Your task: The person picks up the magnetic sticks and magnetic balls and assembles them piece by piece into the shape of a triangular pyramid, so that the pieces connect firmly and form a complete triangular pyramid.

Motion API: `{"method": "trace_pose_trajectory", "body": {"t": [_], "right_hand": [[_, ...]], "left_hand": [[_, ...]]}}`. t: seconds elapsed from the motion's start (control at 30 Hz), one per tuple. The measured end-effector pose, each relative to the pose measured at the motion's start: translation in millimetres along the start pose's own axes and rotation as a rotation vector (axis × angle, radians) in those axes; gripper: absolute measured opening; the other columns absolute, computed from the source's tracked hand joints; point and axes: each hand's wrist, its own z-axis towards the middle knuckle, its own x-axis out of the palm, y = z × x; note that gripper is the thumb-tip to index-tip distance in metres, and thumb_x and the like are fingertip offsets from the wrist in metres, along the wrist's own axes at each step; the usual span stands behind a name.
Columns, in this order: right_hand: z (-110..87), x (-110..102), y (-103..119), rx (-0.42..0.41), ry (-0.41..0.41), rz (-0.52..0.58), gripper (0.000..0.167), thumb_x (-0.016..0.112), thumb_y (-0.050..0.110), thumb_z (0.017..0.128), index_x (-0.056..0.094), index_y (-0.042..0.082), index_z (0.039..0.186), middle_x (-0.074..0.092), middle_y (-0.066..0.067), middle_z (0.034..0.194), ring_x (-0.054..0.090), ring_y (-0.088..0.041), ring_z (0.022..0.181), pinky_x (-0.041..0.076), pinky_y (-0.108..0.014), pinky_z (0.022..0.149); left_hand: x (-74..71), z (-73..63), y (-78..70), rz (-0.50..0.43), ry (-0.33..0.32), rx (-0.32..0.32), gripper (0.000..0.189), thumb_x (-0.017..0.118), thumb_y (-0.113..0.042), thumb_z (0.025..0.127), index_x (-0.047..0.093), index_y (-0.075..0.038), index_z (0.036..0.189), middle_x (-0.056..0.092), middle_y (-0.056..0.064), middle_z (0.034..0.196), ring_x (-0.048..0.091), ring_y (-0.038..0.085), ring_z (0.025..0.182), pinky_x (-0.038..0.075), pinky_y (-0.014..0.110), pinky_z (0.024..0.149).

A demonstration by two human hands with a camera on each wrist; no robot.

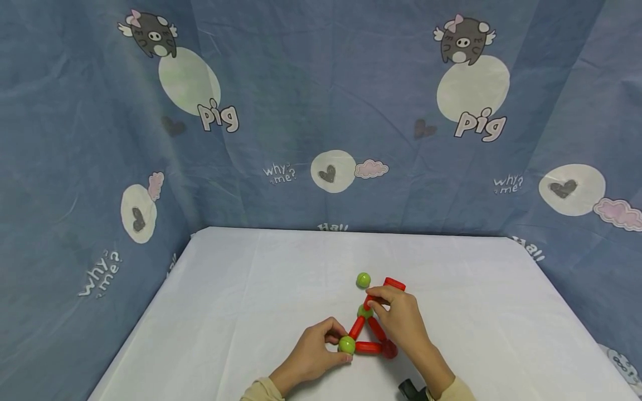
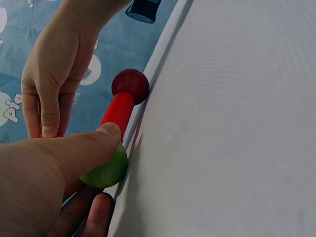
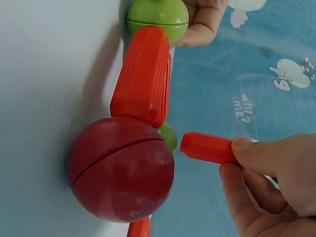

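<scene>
One red rod, pinched in right hand

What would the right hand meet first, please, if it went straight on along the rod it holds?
Probably the green ball at the far corner of the triangle: the red rod in the right hand seems aimed at it. The right wrist view shows a gap, though depth is unclear.

Pig-print cloth around the white table marks a booth.
</scene>
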Motion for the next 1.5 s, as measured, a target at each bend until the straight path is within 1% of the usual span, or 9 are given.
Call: {"method": "trace_pose_trajectory", "body": {"t": [0.37, 0.7, 0.93, 1.17, 1.5], "right_hand": [[-0.8, 0.3, 0.3, 0.011, 0.016, -0.006, 0.026, 0.081, 0.002, 0.084, 0.079, 0.012, 0.108, 0.078, -0.001, 0.102, 0.073, -0.014, 0.091, 0.061, -0.041, 0.088], [-2.7, 3.5, 2.2, -0.014, 0.019, 0.016, 0.026, 0.084, 0.006, 0.082, 0.08, 0.013, 0.106, 0.078, 0.001, 0.099, 0.074, -0.015, 0.091, 0.061, -0.04, 0.088], [-1.5, 6.2, -0.4, -0.012, 0.019, 0.031, 0.027, 0.084, 0.008, 0.082, 0.079, 0.014, 0.108, 0.078, 0.002, 0.099, 0.074, -0.014, 0.091, 0.061, -0.04, 0.089], [-0.2, 6.0, -2.0, -0.011, 0.021, 0.04, 0.027, 0.084, 0.007, 0.082, 0.079, 0.015, 0.108, 0.078, 0.003, 0.098, 0.075, -0.014, 0.091, 0.061, -0.041, 0.09], [3.3, 3.1, -7.8, 0.006, 0.054, 0.066, 0.028, 0.083, 0.008, 0.083, 0.078, 0.017, 0.109, 0.077, 0.006, 0.097, 0.075, -0.015, 0.094, 0.061, -0.042, 0.09]], "left_hand": [[0.9, 0.9, 2.0, 0.0, -0.003, 0.002, 0.037, 0.092, -0.019, 0.074, 0.066, -0.023, 0.1, 0.069, -0.011, 0.099, 0.064, 0.0, 0.09, 0.053, 0.019, 0.082], [0.7, 1.7, 2.9, -0.026, -0.006, 0.008, 0.036, 0.092, -0.019, 0.075, 0.066, -0.021, 0.101, 0.071, -0.009, 0.101, 0.067, 0.0, 0.09, 0.053, 0.018, 0.083], [0.4, 2.7, 4.8, -0.043, -0.008, 0.016, 0.036, 0.091, -0.019, 0.077, 0.066, -0.019, 0.103, 0.072, -0.007, 0.103, 0.069, 0.001, 0.09, 0.053, 0.018, 0.084], [0.4, 2.8, 4.5, -0.047, -0.009, -0.002, 0.036, 0.09, -0.019, 0.077, 0.066, -0.018, 0.104, 0.071, -0.006, 0.103, 0.069, 0.002, 0.09, 0.053, 0.018, 0.084], [0.5, 3.9, 4.1, -0.055, -0.013, 0.0, 0.036, 0.09, -0.018, 0.077, 0.066, -0.018, 0.104, 0.071, -0.005, 0.103, 0.07, 0.002, 0.09, 0.054, 0.018, 0.083]]}}
